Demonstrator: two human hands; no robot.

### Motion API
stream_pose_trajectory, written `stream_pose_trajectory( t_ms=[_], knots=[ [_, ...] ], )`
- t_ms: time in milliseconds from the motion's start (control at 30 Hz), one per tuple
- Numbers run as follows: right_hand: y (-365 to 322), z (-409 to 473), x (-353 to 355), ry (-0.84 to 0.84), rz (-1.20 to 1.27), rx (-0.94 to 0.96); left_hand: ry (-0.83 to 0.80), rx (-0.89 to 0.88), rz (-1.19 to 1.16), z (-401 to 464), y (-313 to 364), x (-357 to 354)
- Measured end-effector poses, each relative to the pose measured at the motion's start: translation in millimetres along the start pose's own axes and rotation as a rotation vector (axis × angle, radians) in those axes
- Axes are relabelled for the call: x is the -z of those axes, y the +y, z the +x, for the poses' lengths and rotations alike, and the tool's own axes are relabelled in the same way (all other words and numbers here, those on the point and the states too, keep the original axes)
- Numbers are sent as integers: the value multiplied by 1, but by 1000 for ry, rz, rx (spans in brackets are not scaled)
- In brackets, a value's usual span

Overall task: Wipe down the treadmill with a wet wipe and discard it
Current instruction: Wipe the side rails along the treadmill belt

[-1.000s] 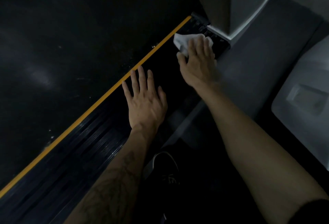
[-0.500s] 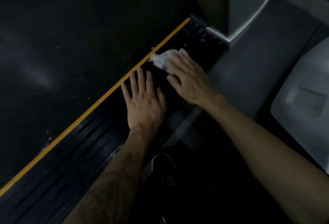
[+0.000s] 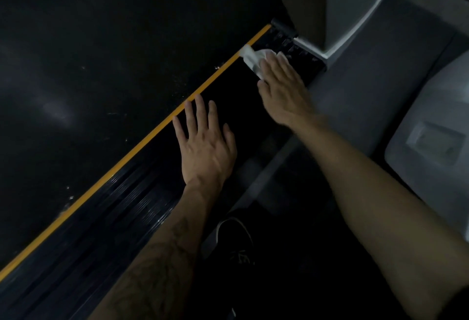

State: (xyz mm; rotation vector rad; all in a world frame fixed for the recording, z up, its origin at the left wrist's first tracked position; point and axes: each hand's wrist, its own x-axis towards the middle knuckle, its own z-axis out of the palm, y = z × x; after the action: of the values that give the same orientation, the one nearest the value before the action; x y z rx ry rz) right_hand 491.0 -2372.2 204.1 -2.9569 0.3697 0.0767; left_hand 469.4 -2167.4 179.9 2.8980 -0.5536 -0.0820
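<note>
White wipe (image 3: 251,59) under right fingers (image 3: 275,65)

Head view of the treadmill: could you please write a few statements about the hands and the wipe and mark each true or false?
1. The right hand presses the white wipe flat. True.
2. The left hand holds the wipe. False; it rests flat and empty on the side rail.
3. The wipe lies near the orange stripe's far end. True.
4. Both hands are on the belt. False; both are on the rail.
</note>
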Motion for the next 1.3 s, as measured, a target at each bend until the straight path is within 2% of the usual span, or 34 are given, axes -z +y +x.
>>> stream_pose_trajectory(
  t_ms=[67,133,233,367,467,567,667,767,833,933,1033,1200,1300],
  knots=[
    [-27,-14,-4,42,69,-110,-5,-3,5,0,0,0],
    [-49,-36,-14,85,101,-38,-12,-2,12,0,0,0],
    [-42,-33,-15,45,44,79,-8,-4,8,1,0,1],
    [-10,15,2,-10,35,-29,0,-13,-11,1,-1,1],
    [-26,3,1,4,96,-117,6,-17,-8,2,-1,1],
    [-44,-25,-15,32,100,-27,8,-24,-10,2,-2,-1],
    [-26,-11,-12,38,62,35,4,-34,-29,2,-3,0],
    [-11,14,-2,39,79,-68,8,-37,-67,3,-4,1],
    [-27,7,-4,43,106,-149,4,-35,-79,3,-4,2],
    [-48,-23,-17,71,124,-33,7,-29,-75,4,-4,2],
    [-26,-15,-16,74,85,87,16,-34,-87,5,-3,3],
    [-11,13,-7,78,60,-87,2,-44,-61,5,-2,5],
    [-36,-16,-19,109,79,0,-10,-47,-43,7,-3,2]
  ],
)
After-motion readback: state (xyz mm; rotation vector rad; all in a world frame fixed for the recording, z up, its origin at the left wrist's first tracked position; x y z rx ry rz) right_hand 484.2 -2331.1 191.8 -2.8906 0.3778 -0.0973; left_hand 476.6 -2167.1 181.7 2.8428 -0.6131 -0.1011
